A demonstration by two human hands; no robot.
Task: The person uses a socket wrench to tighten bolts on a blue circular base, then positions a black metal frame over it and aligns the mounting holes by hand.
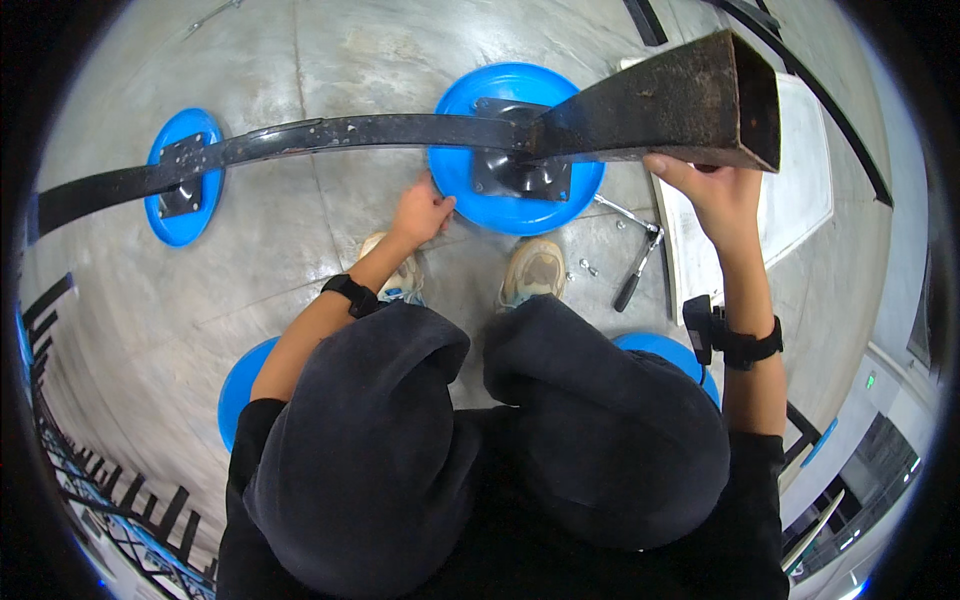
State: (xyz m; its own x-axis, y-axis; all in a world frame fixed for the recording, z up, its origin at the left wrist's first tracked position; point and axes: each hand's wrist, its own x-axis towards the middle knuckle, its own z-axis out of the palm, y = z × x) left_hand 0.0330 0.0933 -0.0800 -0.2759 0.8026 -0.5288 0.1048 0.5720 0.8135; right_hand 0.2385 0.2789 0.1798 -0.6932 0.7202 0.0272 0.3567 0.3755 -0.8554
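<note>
A black metal frame [370, 130] with a long curved bar runs across in front of me, ending at the right in a square, open-ended tube [660, 100]. My right hand [722, 200] grips the lower edge of that tube, thumb along its side. Beneath the bar lies a round blue seat [520, 222], underside up, with a black mounting plate [555, 185] on it. My left hand [425, 212] is closed at the seat's near left rim, fingers curled and partly hidden. A second blue seat [207, 215] with a plate sits under the bar's left end.
A socket wrench with a black handle [628, 290] lies on the concrete floor right of my shoes, near loose bolts [588, 268]. A white board [815, 150] is at the right. More blue discs [240, 390] show beside my legs. Black metal frames [130, 490] stand at lower left.
</note>
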